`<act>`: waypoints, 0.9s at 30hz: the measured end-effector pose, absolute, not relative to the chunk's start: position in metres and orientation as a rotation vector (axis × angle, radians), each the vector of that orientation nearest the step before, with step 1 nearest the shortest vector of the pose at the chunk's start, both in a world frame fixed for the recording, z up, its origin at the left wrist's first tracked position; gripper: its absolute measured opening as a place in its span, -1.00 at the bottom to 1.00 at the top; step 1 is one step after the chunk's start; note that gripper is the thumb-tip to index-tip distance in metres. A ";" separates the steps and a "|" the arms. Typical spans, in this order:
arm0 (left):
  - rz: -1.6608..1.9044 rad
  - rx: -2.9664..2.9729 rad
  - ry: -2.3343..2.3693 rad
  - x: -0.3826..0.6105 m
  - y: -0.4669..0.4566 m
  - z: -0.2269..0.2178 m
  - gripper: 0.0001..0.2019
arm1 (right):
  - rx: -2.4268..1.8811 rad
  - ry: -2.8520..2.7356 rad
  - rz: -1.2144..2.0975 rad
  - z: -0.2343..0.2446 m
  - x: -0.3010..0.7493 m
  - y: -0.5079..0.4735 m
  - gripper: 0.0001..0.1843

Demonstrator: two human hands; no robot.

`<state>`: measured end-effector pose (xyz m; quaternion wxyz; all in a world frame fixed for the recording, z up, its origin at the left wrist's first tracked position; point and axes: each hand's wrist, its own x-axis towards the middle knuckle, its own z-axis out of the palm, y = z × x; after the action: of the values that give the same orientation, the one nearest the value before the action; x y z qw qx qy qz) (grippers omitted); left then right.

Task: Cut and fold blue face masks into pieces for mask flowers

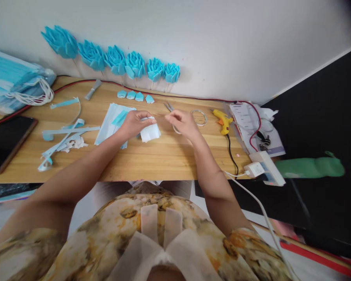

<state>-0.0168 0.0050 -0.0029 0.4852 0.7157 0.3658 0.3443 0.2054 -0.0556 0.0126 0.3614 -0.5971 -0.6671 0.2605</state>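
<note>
Short-sleeved top (pixel 119 218): soft fabric, mottled print of ochre, cream, brown and grey blotches.
Left sleeve (pixel 23 249), right sleeve (pixel 251 244): same print, ending on the upper arm.
Off-white fabric piece (pixel 152 253): plain, matte, at mid-chest, with two flat tabs (pixel 149 223) side by side above it; kind unclear.
Arms: bare from the sleeve hems to left hand (pixel 133 124) and right hand (pixel 183 123).
</note>
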 end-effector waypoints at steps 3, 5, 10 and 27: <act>0.689 1.832 0.838 -0.017 0.005 -0.004 -0.57 | -1.837 -1.654 0.236 0.016 0.227 -0.050 -0.72; 0.621 1.915 0.776 -0.017 0.004 -0.006 -0.55 | -2.004 -1.740 0.106 0.013 0.236 -0.047 -0.69; 0.706 2.066 0.662 -0.016 0.003 -0.008 -0.55 | -2.215 -1.980 0.031 0.005 0.236 -0.045 -0.63; 0.760 1.685 0.762 -0.015 0.004 0.026 -0.60 | -1.440 -1.450 0.676 0.039 0.184 -0.065 -0.85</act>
<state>-0.0153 0.0041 0.0262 0.5406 0.7090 0.3207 0.3196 0.1837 -0.0651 0.0394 0.4747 -0.5888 -0.5928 0.2765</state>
